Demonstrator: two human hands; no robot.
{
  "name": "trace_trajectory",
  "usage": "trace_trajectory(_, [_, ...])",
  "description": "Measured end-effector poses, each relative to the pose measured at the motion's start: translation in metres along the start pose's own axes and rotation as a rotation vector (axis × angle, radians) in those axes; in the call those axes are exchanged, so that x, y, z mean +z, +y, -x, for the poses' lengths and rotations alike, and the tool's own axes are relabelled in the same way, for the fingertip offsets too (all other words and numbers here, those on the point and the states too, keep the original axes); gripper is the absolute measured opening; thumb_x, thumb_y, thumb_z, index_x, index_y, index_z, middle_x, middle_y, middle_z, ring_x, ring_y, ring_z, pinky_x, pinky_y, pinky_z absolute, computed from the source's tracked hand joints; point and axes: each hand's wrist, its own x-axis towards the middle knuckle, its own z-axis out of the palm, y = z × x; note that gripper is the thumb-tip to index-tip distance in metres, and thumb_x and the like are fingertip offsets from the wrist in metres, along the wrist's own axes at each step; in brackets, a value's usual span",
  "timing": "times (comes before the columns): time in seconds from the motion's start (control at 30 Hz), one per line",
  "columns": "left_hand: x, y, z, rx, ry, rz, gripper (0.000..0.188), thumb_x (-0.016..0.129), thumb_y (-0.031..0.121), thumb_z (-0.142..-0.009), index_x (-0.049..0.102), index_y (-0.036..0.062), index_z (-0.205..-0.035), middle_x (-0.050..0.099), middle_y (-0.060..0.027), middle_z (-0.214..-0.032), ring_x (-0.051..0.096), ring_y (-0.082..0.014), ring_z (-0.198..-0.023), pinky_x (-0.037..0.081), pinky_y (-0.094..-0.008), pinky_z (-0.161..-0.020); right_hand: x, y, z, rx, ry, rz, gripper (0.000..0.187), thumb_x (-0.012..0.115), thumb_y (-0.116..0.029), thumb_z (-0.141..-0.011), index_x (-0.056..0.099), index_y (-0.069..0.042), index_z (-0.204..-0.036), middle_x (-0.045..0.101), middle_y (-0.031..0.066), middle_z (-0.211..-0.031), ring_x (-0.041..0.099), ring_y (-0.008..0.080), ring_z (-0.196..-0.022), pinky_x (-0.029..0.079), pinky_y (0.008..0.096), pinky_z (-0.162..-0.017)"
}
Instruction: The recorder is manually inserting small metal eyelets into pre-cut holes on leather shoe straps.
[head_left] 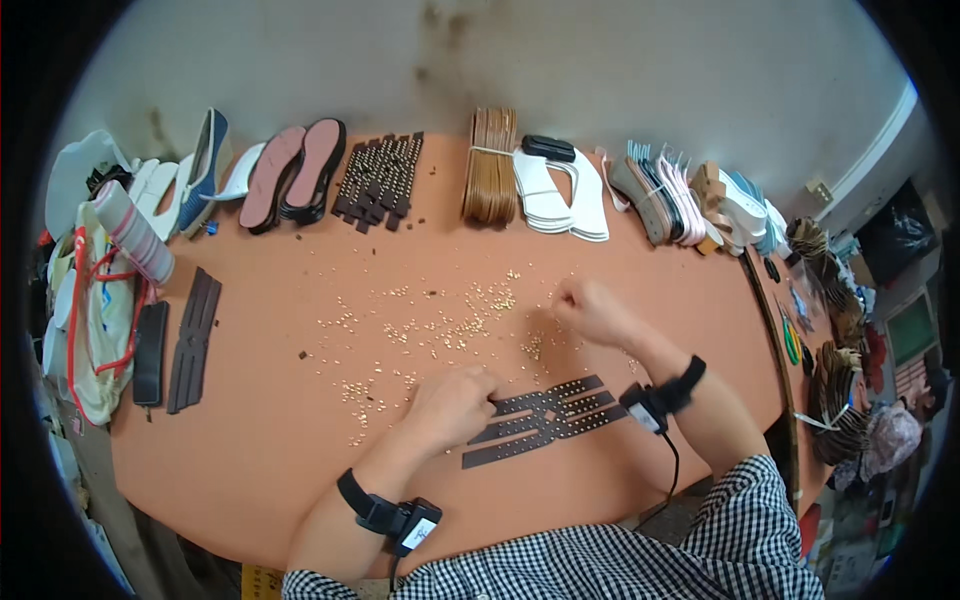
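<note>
A dark brown shoe upper piece (550,415), cut into several straps and dotted with gold studs, lies flat on the orange tabletop before me. My left hand (452,408) is closed at its upper left strap end, the thumb and fingers holding that end. To the upper right of the piece, my right hand (588,310) is raised a little with its fingers curled in; what they pinch, if anything, is hidden. Loose gold studs (470,318) are scattered between and beyond my hands.
Several studded brown pieces (380,180) lie stacked at the back. Tied brown strips (490,165), white shoe cutouts (560,195) and pink insoles (272,178) line the wall. Plain dark strap pieces (195,340) lie at left, beside a bag (105,320). Pliers (791,340) lie far right.
</note>
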Motion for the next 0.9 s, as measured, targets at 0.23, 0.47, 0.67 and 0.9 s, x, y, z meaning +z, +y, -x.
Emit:
trace_trajectory(0.23, [0.004,-0.003,-0.001,0.088,0.087,-0.032,0.014,0.066,0.01,-0.07,0.064,0.0069,-0.084,0.062,-0.0077,-0.079,0.061,-0.0255,-0.078,0.049,-0.0375,-0.067,0.027,-0.016,0.098,-0.011,-0.095,0.04,0.011,0.052,-0.009,-0.083,0.055,0.001,-0.083,0.062,0.0198,-0.075,0.06,0.0399,-0.068,0.05,0.0446,-0.064])
trace_trajectory(0.47, [0.003,-0.003,0.001,0.112,0.11,0.001,0.013,0.066,0.008,-0.07,0.062,0.0046,-0.082,0.061,-0.008,-0.076,0.06,-0.0257,-0.075,0.049,-0.0374,-0.066,0.044,-0.013,0.115,-0.12,-0.012,0.145,0.011,0.054,-0.01,-0.083,0.053,0.0,-0.088,0.059,0.0172,-0.086,0.06,0.0362,-0.075,0.05,0.0438,-0.066])
trace_trajectory(0.67, [0.0,0.0,0.001,0.063,0.072,0.002,0.011,0.061,0.008,-0.071,0.064,0.0054,-0.081,0.062,-0.0087,-0.08,0.061,-0.0273,-0.082,0.049,-0.0404,-0.069,0.045,-0.018,0.115,-0.094,-0.074,0.218,0.012,0.055,-0.011,-0.084,0.053,-0.001,-0.089,0.059,0.0169,-0.086,0.06,0.0365,-0.076,0.05,0.0439,-0.066])
trace_trajectory(0.9, [-0.003,0.004,0.002,0.044,0.053,0.012,0.011,0.058,0.008,-0.072,0.064,0.005,-0.08,0.063,-0.0093,-0.082,0.061,-0.0284,-0.086,0.049,-0.042,-0.071,0.05,-0.017,0.115,-0.145,-0.019,0.234,0.012,0.057,-0.01,-0.083,0.052,-0.001,-0.089,0.059,0.0165,-0.084,0.06,0.0359,-0.07,0.05,0.0431,-0.06])
